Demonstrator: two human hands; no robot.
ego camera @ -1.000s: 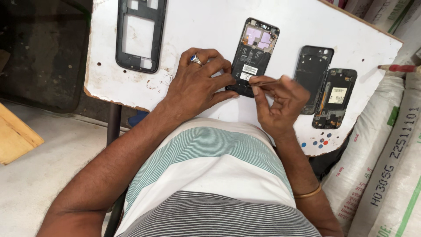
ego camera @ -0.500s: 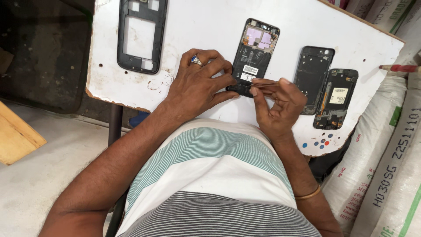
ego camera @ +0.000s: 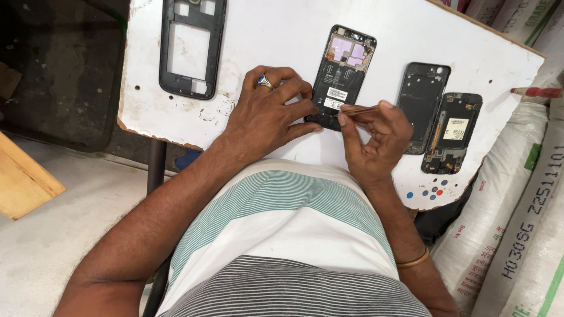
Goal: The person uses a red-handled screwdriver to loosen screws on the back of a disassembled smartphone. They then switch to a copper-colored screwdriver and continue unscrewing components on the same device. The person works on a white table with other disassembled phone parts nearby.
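An opened phone point(ego camera: 342, 73) with its back off lies on the white table point(ego camera: 282, 35), black battery and purple-tinted board showing. My left hand point(ego camera: 267, 114), a ring with a blue stone on one finger, presses down on the phone's lower left corner. My right hand point(ego camera: 376, 138) pinches thin metal tweezers point(ego camera: 355, 110), their tip pointing left at the phone's lower edge.
A black phone frame point(ego camera: 191, 47) lies at the table's far left. Two more opened phone parts, a black back shell point(ego camera: 422, 100) and a smaller body with a white label point(ego camera: 453, 132), lie to the right. White printed sacks point(ego camera: 517, 223) stand beside the table; a wooden board point(ego camera: 23, 182) lies on the floor.
My right hand has shifted slightly and the tweezers' tip has come closer to the phone's lower edge. My left hand stays on the phone.
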